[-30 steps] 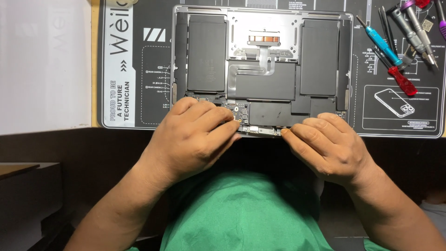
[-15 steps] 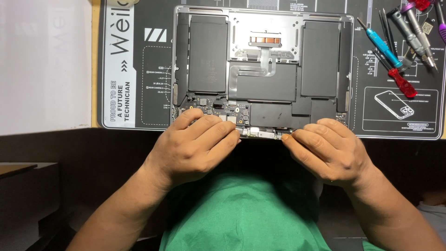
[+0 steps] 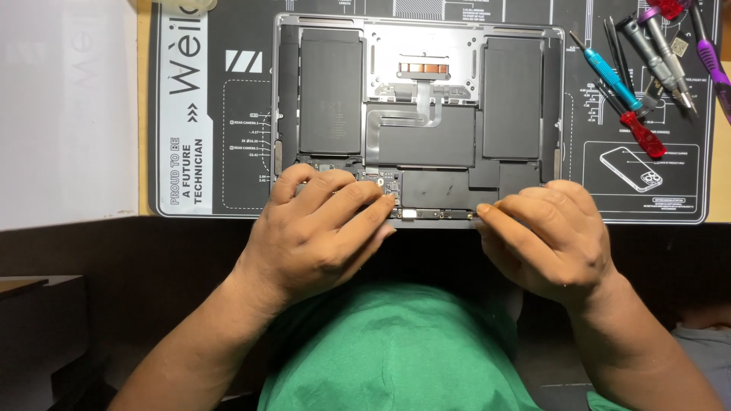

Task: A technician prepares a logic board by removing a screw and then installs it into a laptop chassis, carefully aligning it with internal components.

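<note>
An opened grey laptop (image 3: 419,114) lies bottom-up on a dark repair mat (image 3: 228,137), showing black battery cells, a flex cable and the circuit board along its near edge. My left hand (image 3: 324,228) rests on the near left part of the board, fingers flat and pressing down. My right hand (image 3: 544,236) lies at the near right edge, fingertips touching the hinge strip (image 3: 438,217). Neither hand visibly holds a tool.
Several screwdrivers (image 3: 632,84) with blue, red, purple and grey handles lie on the mat at the back right. A white sheet (image 3: 68,114) covers the left of the table. My green shirt (image 3: 396,350) fills the foreground.
Both hands have slid slightly toward me along the laptop's near edge, uncovering more of the board. The laptop has not moved.
</note>
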